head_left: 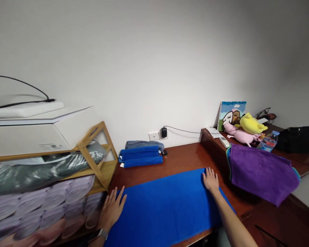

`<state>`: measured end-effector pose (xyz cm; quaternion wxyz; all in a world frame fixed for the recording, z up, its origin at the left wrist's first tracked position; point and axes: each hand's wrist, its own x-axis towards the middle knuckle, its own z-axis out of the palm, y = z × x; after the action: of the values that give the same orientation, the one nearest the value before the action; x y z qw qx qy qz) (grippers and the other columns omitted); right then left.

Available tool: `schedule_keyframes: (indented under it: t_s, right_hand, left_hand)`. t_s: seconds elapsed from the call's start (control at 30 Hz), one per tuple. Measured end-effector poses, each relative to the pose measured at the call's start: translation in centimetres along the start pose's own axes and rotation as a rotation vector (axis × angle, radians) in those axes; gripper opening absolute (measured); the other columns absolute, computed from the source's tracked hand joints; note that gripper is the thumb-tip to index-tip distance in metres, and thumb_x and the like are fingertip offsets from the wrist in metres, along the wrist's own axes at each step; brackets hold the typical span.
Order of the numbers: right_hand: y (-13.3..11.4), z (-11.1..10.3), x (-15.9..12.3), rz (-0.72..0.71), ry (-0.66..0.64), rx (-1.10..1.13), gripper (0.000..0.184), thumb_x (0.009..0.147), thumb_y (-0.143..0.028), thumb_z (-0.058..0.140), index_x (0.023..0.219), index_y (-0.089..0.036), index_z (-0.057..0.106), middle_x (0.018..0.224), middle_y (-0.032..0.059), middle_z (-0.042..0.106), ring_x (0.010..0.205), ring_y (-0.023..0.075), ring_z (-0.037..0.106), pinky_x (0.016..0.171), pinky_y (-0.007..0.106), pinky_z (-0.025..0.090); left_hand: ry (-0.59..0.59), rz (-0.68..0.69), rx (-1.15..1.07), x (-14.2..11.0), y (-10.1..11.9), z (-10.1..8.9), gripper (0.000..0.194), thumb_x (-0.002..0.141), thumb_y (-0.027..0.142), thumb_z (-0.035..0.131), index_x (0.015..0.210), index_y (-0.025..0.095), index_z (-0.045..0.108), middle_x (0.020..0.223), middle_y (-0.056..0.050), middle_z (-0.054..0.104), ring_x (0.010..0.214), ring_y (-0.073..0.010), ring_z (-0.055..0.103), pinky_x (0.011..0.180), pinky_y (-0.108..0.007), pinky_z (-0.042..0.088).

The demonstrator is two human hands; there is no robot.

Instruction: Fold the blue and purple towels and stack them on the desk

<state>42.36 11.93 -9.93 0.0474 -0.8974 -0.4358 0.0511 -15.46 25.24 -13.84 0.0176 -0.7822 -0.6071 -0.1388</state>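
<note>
A blue towel (167, 209) lay flat on the desk (187, 156), its front end reaching the near edge, probably because the full width could be smoothed from one standing position. Both hands were spread and nothing was pinched. The right hand (211, 179) rested palm down on the far right corner, fingers pointing to the wall; the left hand (112, 207) lay along the left edge near the other far corner, fingers fanned. Whether its whole palm pressed down could not be told. Judged purpose: opposed flat palms kept the cloth taut and stopped it sliding. Folded blue towels (142, 156) sat against the wall beside a black power adapter (164, 132), presumably set back to leave working room. A purple towel (262, 171) hung over the edge of the raised surface at right, near a water bottle (269, 142) and a pink plush toy (242, 135), likely parked clear of the blue one.
</note>
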Motion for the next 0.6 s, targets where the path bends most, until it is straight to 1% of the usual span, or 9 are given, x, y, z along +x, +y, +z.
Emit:
schedule_keyframes:
  t_s: [0.07, 0.1, 0.23, 0.3, 0.33, 0.37, 0.43, 0.53, 0.6]
  right_hand:
    - [-4.0, 0.1, -2.5, -0.099, 0.103, 0.05, 0.067, 0.108, -0.041, 0.018, 0.167, -0.012, 0.033, 0.175, 0.0099, 0.026, 0.164, 0.0277, 0.016, 0.132, 0.048, 0.008]
    - [-6.5, 0.5, -4.1, -0.214, 0.129, 0.084, 0.066, 0.108, -0.039, 0.019, 0.166, -0.013, 0.036, 0.174, 0.009, 0.028, 0.164, 0.0271, 0.016, 0.133, 0.047, 0.006]
    - [-16.6, 2.5, -10.0, -0.696, 0.07, 0.259, 0.062, 0.11, -0.046, 0.024, 0.167, -0.024, 0.036, 0.174, 0.002, 0.029, 0.163, 0.0229, 0.02, 0.133, 0.045, 0.011]
    - [-19.4, 3.2, -10.9, -0.759, 0.002, 0.293, 0.063, 0.11, -0.051, 0.025, 0.167, -0.025, 0.035, 0.173, 0.0022, 0.03, 0.162, 0.0227, 0.021, 0.133, 0.045, 0.013]
    - [-19.9, 3.3, -10.8, -0.745, -0.027, 0.292, 0.064, 0.11, -0.052, 0.025, 0.167, -0.025, 0.034, 0.173, 0.003, 0.03, 0.162, 0.0231, 0.021, 0.133, 0.046, 0.014]
    - [-19.7, 3.4, -10.2, -0.713, -0.05, 0.281, 0.065, 0.11, -0.052, 0.025, 0.168, -0.024, 0.033, 0.173, 0.004, 0.03, 0.162, 0.0236, 0.021, 0.133, 0.047, 0.014]
    - [-17.7, 3.1, -8.2, -0.628, -0.068, 0.238, 0.065, 0.11, -0.052, 0.025, 0.168, -0.024, 0.031, 0.174, 0.0049, 0.028, 0.163, 0.024, 0.02, 0.132, 0.049, 0.013]
    - [-12.0, 2.5, -4.3, -0.473, -0.062, 0.149, 0.066, 0.109, -0.051, 0.023, 0.169, -0.024, 0.028, 0.174, 0.0041, 0.026, 0.163, 0.0231, 0.016, 0.132, 0.049, 0.009]
    - [-7.7, 2.2, -2.1, -0.351, -0.061, 0.09, 0.067, 0.109, -0.051, 0.022, 0.17, -0.023, 0.024, 0.175, 0.0034, 0.024, 0.164, 0.0225, 0.014, 0.132, 0.047, 0.008]
  left_hand:
    - [0.05, 0.053, -0.027, -0.6, 1.6, -0.3, 0.068, 0.102, 0.054, 0.031, 0.159, 0.02, 0.048, 0.168, -0.013, 0.045, 0.158, -0.0297, 0.037, 0.131, -0.051, 0.027]
    - [0.061, 0.081, -0.042, -1.0, 2.7, -0.4, 0.067, 0.103, 0.053, 0.031, 0.159, 0.021, 0.048, 0.169, -0.012, 0.043, 0.159, -0.0291, 0.036, 0.131, -0.05, 0.027]
    - [-0.008, 0.167, -0.075, -2.5, 7.0, -0.4, 0.061, 0.104, 0.053, 0.036, 0.16, 0.03, 0.046, 0.171, -0.006, 0.04, 0.159, -0.0288, 0.036, 0.131, -0.053, 0.027]
    - [-0.055, 0.153, -0.068, -2.9, 7.4, -0.3, 0.062, 0.103, 0.054, 0.038, 0.16, 0.031, 0.045, 0.17, -0.006, 0.041, 0.158, -0.0293, 0.036, 0.131, -0.055, 0.027]
    - [-0.072, 0.135, -0.062, -3.0, 7.0, -0.2, 0.063, 0.102, 0.055, 0.038, 0.16, 0.03, 0.044, 0.17, -0.007, 0.041, 0.158, -0.0293, 0.036, 0.13, -0.055, 0.028]
    - [-0.082, 0.116, -0.055, -3.0, 6.2, 0.0, 0.065, 0.102, 0.055, 0.039, 0.161, 0.03, 0.043, 0.171, -0.007, 0.04, 0.159, -0.0293, 0.036, 0.13, -0.055, 0.028]
    - [-0.087, 0.081, -0.037, -2.9, 4.0, 0.5, 0.068, 0.101, 0.057, 0.039, 0.162, 0.029, 0.042, 0.172, -0.007, 0.038, 0.159, -0.0298, 0.035, 0.13, -0.055, 0.028]
    - [-0.083, 0.044, -0.012, -2.8, 1.0, 1.3, 0.071, 0.099, 0.058, 0.04, 0.161, 0.026, 0.043, 0.171, -0.01, 0.039, 0.159, -0.0311, 0.034, 0.13, -0.053, 0.028]
    - [-0.076, 0.032, -0.009, -2.8, 0.1, 1.7, 0.071, 0.099, 0.057, 0.038, 0.162, 0.024, 0.042, 0.172, -0.012, 0.039, 0.159, -0.0305, 0.034, 0.13, -0.053, 0.029]
